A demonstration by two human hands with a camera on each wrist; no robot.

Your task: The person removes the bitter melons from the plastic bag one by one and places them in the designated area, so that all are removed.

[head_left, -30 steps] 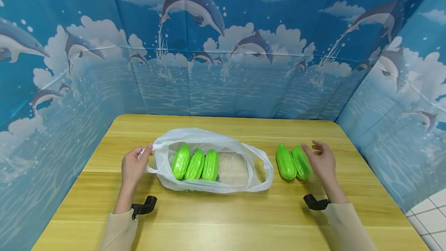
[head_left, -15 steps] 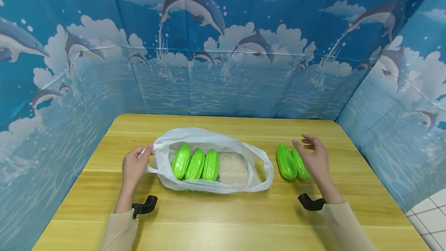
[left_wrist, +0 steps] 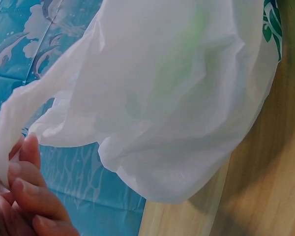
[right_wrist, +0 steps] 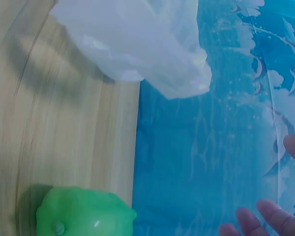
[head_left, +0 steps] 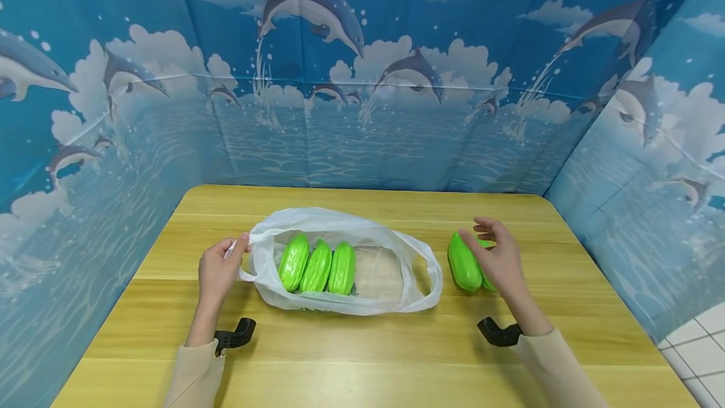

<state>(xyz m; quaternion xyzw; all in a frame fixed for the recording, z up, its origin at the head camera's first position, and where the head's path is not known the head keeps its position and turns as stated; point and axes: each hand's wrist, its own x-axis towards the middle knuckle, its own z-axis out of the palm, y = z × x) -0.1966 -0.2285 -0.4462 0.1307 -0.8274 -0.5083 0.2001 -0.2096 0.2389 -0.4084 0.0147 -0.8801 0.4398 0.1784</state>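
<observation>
In the head view, a white plastic bag (head_left: 325, 219) lies on its base with its mouth spread. My left hand (head_left: 219, 272) pinches its left handle, and the left wrist view shows fingers (left_wrist: 34, 194) curled around the twisted plastic. Inside lie three shiny, ridged green gourds (head_left: 317, 266) side by side. Two more stand outside to the right: the nearer-to-bag gourd (head_left: 466, 264) and another gourd (head_left: 487, 282), mostly covered by my right hand (head_left: 498, 263). That hand hovers with fingers spread, holding nothing; in the right wrist view its fingertips are apart from the visible gourd (right_wrist: 83, 214).
The wooden table (head_left: 362, 364) extends around the bag, bordered by a blue dolphin-print curtain (head_left: 362, 143) at the back and sides. A black wrist mount (head_left: 235, 334) sits on the left arm, another mount (head_left: 500, 332) on the right. White floor tiles (head_left: 699, 345) show at lower right.
My right hand has moved left from beside the outermost gourd to over it, covering most of it. The left hand keeps its grip on the handle, and the bag stays put.
</observation>
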